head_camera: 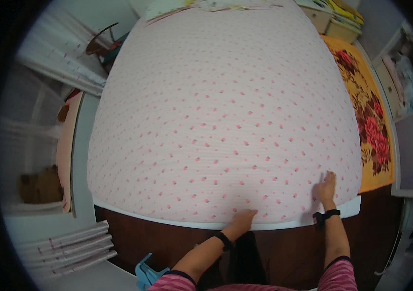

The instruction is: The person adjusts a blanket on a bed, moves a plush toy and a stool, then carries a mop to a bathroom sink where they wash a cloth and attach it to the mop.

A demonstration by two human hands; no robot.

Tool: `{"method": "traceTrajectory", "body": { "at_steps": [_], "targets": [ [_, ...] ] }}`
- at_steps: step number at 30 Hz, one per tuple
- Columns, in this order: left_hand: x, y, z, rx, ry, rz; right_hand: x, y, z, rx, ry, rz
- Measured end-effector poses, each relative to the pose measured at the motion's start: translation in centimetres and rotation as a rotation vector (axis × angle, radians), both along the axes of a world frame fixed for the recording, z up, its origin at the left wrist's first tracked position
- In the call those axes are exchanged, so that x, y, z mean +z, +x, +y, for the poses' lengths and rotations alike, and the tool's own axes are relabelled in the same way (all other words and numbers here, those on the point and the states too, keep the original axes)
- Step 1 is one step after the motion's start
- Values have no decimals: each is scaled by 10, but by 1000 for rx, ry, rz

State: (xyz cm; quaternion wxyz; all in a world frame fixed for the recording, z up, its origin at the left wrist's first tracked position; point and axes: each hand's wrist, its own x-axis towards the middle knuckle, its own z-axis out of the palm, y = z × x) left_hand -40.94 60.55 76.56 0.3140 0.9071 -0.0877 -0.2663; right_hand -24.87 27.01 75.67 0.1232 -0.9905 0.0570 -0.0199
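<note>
A pale pink bed sheet [228,120] printed with small strawberries is spread over a large mattress before me. Its surface looks mostly smooth, with faint ripples near the foot end. My left hand [242,221] is at the sheet's near edge, just above the white bed frame [177,222]; its fingers are partly hidden, so any grip on the fabric is unclear. Further right and higher up, my right hand [327,187] is over the sheet near the foot corner, with nothing visible in it. Dark bands circle both wrists.
Pillows [170,9] lie at the far end. An orange floral blanket [372,127] runs along the right side, by an open-shelved cabinet [392,80]. A chair [106,47] and a padded window ledge [69,152] are left. A blue plastic object [148,271] stands near my feet.
</note>
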Motion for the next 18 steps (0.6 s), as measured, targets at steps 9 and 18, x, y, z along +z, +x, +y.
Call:
{"method": "traceTrajectory", "body": {
  "at_steps": [9,18],
  "targets": [
    [40,-98,200,674,-67,32,3,-98,327,337,-82,703],
    [76,-320,403,1121,-25,112,-63,-183,472,866,-101,641]
  ]
}}
